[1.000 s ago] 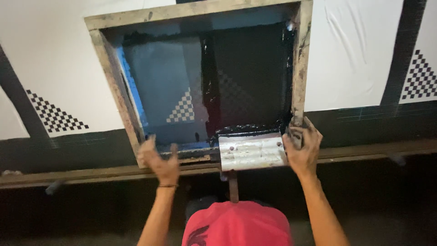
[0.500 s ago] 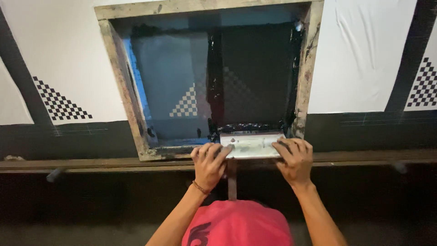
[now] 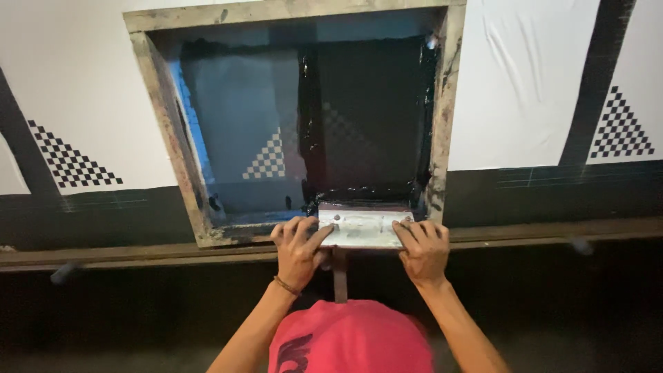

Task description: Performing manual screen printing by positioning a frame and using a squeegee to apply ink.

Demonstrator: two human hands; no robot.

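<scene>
A red cap (image 3: 352, 338) hides the lower arms, and dark ink makes the mesh of the wooden printing frame (image 3: 442, 117) hard to see. The flat grey squeegee bar (image 3: 360, 228) lies sideways along the frame's near edge on the white cloth bench (image 3: 525, 83). The left hand (image 3: 298, 250) and right hand (image 3: 423, 247) each curl their grip around one end of it.

The frame (image 3: 162, 131) is rough, worn wood; the ink (image 3: 366, 193) glistens wet black; the squeegee handle (image 3: 359, 228) looks dull, smeared metal.
</scene>
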